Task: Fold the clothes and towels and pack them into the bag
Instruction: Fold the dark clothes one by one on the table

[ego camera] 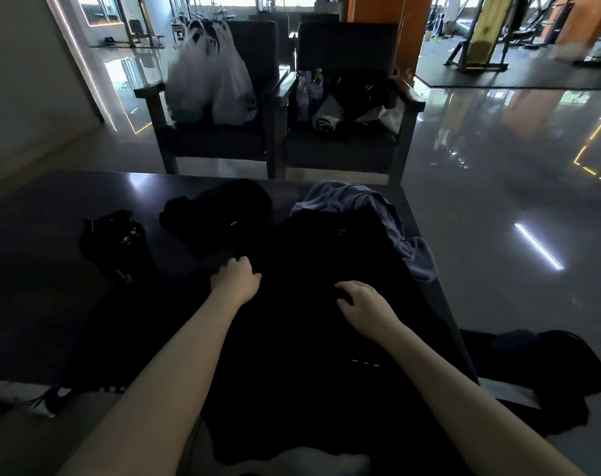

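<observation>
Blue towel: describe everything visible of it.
The towel is grey-blue soft cloth, unfolded and crumpled. It lies at the far right corner of the table, with one bunched end near the right edge. The black garment overlaps its near side. The left hand and right hand are on the garment, not the towel.

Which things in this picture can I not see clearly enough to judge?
Head view:
Black garment: too dark to tell its type or its folds.
Left hand and right hand: fingers curl on it; darkness hides whether they pinch cloth.
Dark object left on the table: underexposed, bag or bottle unclear.
Blue towel: partly hidden by the garment.
</observation>
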Demonstrator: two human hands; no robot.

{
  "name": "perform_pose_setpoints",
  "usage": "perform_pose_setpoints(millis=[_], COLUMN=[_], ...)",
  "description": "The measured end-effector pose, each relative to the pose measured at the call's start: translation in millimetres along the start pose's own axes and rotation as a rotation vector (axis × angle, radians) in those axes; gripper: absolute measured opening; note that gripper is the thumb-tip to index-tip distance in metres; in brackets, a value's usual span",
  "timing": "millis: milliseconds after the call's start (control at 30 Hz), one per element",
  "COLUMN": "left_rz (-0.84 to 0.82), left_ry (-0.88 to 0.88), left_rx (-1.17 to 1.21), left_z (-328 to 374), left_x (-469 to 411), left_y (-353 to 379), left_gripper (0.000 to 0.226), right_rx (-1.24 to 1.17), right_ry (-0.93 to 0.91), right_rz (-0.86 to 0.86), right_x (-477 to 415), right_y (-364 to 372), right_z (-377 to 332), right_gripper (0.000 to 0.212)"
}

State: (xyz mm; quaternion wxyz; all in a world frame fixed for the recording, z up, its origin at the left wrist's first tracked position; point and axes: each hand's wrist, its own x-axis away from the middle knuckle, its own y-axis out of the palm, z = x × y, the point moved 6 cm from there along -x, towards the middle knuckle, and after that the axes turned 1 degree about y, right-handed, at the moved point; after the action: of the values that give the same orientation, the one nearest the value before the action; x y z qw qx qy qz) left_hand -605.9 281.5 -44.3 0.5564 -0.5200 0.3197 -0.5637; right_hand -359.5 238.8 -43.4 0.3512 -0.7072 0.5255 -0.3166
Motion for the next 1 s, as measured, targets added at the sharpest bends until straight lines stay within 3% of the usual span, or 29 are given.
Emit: perform_pose_setpoints(millis=[167, 400, 433, 533, 633, 767, 833, 900, 1000], left_rz=[-0.065, -0.115, -0.127, -0.177, -0.124, -0.019, -0.038, -0.07, -0.142], left_ry=[-0.089, -0.061, -0.05, 0.083, 0.245, 0.441, 0.478, 0.477, 0.382], left_rx=[0.165, 0.332, 0.37, 0.454, 0.519, 0.364, 0.316, 0.26, 0.157], left_z=[-10, -15, -15, -6, 9, 31, 36, 36, 26], left_x=[-32, -51, -52, -47, -35, -24, -22, -22, -22], left_y=[0, 4, 3, -8, -26, -45, -47, -47, -47], left_gripper=[0.05, 0.011, 0.017, 0.023, 0.014, 0.013, 0.022, 0.025, 0.031], right_rx=[0.02, 0.033, 0.036, 0.018, 0.115, 0.287, 0.306, 0.421, 0.418], right_ry=[-0.008, -0.05, -0.054, -0.084, -0.192, -0.379, -0.417, -0.433, -0.434], right_rz=[-0.007, -0.023, -0.019, 0.035, 0.038, -0.063, -0.13, -0.165, -0.074], right_x=[-40, -90, -95, -109, -122, -144, -154, -160, -159], right_y=[3, 13, 15, 14, 7, 8, 17, 24, 16], right_z=[-6, -24, -27, -38, -57, -93, -104, -108, -106], right_gripper=[0.04, 0.04, 0.04, 0.044, 0.065, 0.084, 0.073, 0.048, 0.029])
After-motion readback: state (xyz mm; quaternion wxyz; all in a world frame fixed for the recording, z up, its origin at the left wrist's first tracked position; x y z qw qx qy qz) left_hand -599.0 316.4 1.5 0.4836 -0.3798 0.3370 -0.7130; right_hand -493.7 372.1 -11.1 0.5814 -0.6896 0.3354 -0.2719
